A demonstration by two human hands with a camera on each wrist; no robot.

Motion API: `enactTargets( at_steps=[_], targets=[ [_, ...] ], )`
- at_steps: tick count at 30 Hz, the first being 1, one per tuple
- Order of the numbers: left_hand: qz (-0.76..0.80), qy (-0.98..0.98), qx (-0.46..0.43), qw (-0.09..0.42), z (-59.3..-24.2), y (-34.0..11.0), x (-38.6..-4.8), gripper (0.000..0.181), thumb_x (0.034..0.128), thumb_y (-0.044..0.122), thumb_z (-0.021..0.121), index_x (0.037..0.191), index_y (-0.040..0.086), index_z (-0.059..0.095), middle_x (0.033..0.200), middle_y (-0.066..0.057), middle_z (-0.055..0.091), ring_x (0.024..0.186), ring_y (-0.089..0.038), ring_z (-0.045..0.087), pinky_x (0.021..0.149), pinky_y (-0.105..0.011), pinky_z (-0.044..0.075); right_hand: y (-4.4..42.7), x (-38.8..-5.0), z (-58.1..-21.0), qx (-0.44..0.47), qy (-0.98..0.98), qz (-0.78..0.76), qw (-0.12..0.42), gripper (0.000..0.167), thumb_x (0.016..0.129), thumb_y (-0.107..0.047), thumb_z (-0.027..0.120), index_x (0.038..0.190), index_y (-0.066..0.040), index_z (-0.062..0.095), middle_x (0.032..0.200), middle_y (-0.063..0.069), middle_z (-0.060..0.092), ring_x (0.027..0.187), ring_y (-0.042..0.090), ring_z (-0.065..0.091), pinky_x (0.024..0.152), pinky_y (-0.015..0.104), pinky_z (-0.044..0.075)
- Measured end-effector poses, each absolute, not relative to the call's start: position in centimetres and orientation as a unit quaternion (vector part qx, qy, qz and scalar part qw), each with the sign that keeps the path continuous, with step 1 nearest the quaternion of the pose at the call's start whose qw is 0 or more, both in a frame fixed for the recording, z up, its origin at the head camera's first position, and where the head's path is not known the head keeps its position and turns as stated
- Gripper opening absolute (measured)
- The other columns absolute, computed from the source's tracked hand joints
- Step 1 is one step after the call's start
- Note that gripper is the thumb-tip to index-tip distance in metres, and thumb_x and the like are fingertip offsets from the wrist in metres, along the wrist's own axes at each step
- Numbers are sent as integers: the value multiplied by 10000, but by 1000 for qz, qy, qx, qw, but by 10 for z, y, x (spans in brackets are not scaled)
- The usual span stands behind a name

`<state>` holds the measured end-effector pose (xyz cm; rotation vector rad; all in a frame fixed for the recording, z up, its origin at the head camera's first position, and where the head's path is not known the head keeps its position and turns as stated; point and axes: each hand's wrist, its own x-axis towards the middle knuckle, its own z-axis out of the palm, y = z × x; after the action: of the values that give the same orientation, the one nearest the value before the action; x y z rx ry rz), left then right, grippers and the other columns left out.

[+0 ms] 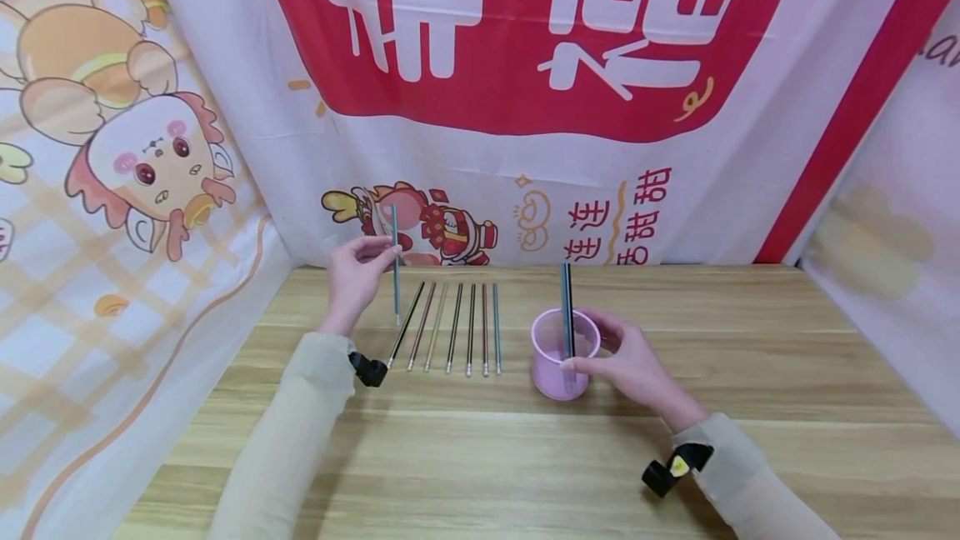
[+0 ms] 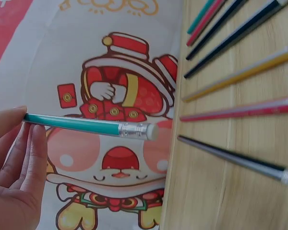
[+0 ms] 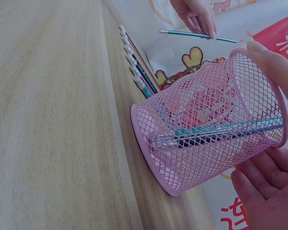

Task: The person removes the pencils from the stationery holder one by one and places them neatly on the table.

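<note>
"Starting with the head view: my left hand has thumb and fingers pinched together on a teal pencil, upright, eraser end down. Over on the right, my right hand is clamped on a pink mesh cup, which stands on the wood-grain tabletop."

"And between the hands?"

"Seven slim pencils lying side by side, black, reddish, gold and blue, eraser ends towards me."

"Left wrist view: how's that pinch?"

"Fingertips well back from the eraser, so plenty of glossy shaft juts out free. There's a ridged silver ferrule, then that blunt whitish stub. Held this far up, it could swing, I reckon, so a light, steady pinch suits it."

"Right wrist view, quick, the cup!"

"Thumb at the rim, fingers by the opposite side. Open wire diamonds all round, smooth solid bands at rim and base. A teal-and-dark pair leans inside, erasers at the bottom."

"So how would you play it?"

"Eraser first, I'd say: straight over the free part of the mouth, clear of that pair, then down gently. Mesh looks light and could tip, so a firm brace on the wall, no squeezing."
</note>
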<state>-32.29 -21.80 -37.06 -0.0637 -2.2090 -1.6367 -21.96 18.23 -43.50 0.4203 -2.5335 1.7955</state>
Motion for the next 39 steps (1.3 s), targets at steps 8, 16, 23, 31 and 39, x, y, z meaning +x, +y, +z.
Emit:
enactTargets(
  at_steps=[8, 16, 23, 31, 39],
  targets=[
    [-516, -834, -29, 195, -371, -226, -331, 242, 934, 191, 778, 1137, 61, 758, 998, -96, 743, 859, -200, 699, 764, -270, 575, 182, -219, -435, 136, -807, 575, 5, 778, 775, -180, 917, 1443, -73, 532, 1403, 104, 592, 1285, 285, 556, 1082, 439, 443],
    [-474, -866, -25, 158, -384, -235, -337, 226, 950, 195, 758, 1141, 74, 766, 1016, -96, 735, 901, -224, 661, 756, -315, 535, 183, -220, -436, 139, -807, 573, 5, 805, 767, -221, 924, 1449, -64, 526, 1405, 118, 589, 1284, 297, 555, 1084, 450, 441],
    [-479, -872, 0, 100, -403, -242, -336, 221, 965, 163, 729, 1167, 79, 757, 1051, -113, 736, 911, -247, 704, 761, -304, 578, 182, -219, -435, 135, -807, 576, 3, 762, 779, -151, 910, 1442, -88, 539, 1390, 94, 602, 1273, 283, 562, 1081, 470, 443],
    [-482, -871, 25, 88, -426, -248, -335, 214, 926, 82, 759, 1126, 6, 759, 1051, -159, 749, 835, -191, 714, 691, -210, 572, 182, -218, -434, 134, -806, 577, 2, 750, 787, -148, 905, 1440, -89, 540, 1386, 93, 602, 1275, 290, 559, 1083, 479, 441],
    [-486, -869, 72, 58, -440, -254, -336, 231, 913, 70, 767, 1131, -6, 752, 1059, -177, 744, 742, -129, 688, 635, -205, 567, 182, -219, -433, 135, -805, 578, 1, 746, 789, -150, 904, 1439, -96, 543, 1378, 83, 605, 1274, 284, 559, 1083, 468, 444]
  ],
)
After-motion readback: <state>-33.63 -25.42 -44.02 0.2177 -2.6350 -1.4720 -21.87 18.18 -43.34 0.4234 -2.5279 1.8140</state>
